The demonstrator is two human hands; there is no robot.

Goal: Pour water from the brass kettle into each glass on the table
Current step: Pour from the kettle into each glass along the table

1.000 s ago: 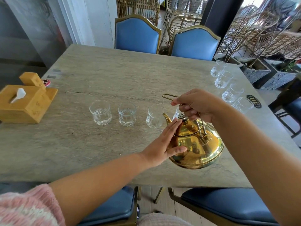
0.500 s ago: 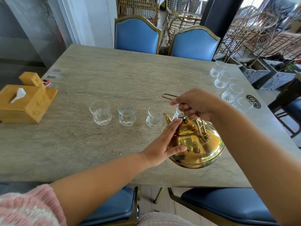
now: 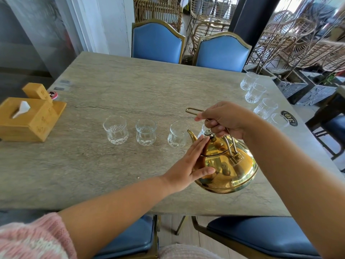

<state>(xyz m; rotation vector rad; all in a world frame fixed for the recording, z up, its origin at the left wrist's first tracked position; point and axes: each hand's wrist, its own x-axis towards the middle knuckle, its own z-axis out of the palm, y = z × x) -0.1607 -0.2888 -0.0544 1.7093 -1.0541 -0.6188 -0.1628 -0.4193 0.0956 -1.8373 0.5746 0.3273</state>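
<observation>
Your right hand is gripping the brass kettle by its handle, holding it tilted just right of 3 glasses. Your left hand, fingers straight, is pressing its lid.

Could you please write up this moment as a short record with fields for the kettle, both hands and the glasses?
kettle: brass kettle, tilted toward its spout
right hand: right hand grips the handle
left hand: left hand, fingers straight, presses on the lid
near row: three glasses in full view, a fourth glass partly hidden behind the spout
right row: four glasses along the right edge of the table
pour: no stream visible
other: wooden tissue box at far left
</observation>
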